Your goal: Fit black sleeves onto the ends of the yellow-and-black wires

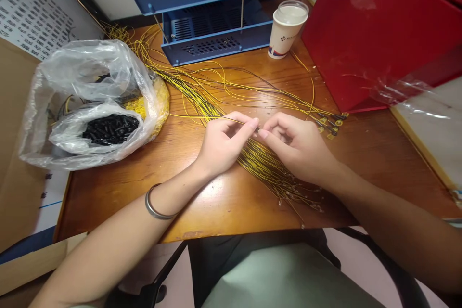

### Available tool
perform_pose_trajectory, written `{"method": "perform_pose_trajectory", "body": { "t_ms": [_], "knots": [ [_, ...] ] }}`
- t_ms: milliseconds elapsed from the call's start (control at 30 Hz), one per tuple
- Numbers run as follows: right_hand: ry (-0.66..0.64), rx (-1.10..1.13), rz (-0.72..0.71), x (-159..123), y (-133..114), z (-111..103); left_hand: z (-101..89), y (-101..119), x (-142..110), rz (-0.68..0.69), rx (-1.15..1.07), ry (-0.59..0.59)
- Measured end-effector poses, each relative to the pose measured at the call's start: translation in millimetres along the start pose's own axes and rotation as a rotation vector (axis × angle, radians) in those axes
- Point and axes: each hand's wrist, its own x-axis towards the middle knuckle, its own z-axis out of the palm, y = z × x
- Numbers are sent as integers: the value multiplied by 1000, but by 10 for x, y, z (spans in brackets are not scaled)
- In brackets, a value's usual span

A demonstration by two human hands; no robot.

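Note:
My left hand [231, 139] pinches a thin yellow wire [195, 116] between thumb and forefinger; the wire trails off to the left. Its tip meets a small black piece [257, 130] between my two hands. My right hand [298, 142] closes thumb and forefinger on that black piece, which is mostly covered by the fingers. Beneath both hands a thick bundle of yellow and black wires [262, 166] runs diagonally across the wooden table [202, 192], with small terminals at its near ends. Several wires with black sleeves and yellow ring ends [330, 125] lie to the right.
At the left stands a clear plastic bag [32, 120] holding a smaller bag of black sleeves [110, 129] and yellow pieces [159, 101]. A blue metal rack [220, 48], a paper cup [285, 33] and a large red box [364, 33] line the back.

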Motion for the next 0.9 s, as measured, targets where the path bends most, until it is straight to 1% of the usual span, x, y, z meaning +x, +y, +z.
{"method": "perform_pose_trajectory", "body": {
  "t_ms": [233, 300, 433, 533, 700, 800, 900],
  "knots": [
    [-13, 19, 18, 14, 30, -7, -17, -25, -7, -19, 14, -32],
    [-2, 16, 28, 20, 42, -18, -25, -32, 4, -30, -3, -18],
    [51, 34, 44, 38, 81, -31, -41, -25, 45, -16, -16, 65],
    [47, 54, 22, 44, 113, -11, -48, -9, 65, 4, -2, 115],
    [42, 57, -16, 42, 130, 28, -48, -3, 57, 9, -3, 110],
    [47, 49, -15, 48, 125, 19, -50, -11, 52, -3, -2, 110],
    [16, 43, -6, 57, 112, -3, -55, -18, 57, -2, 6, 128]
  ]
}}
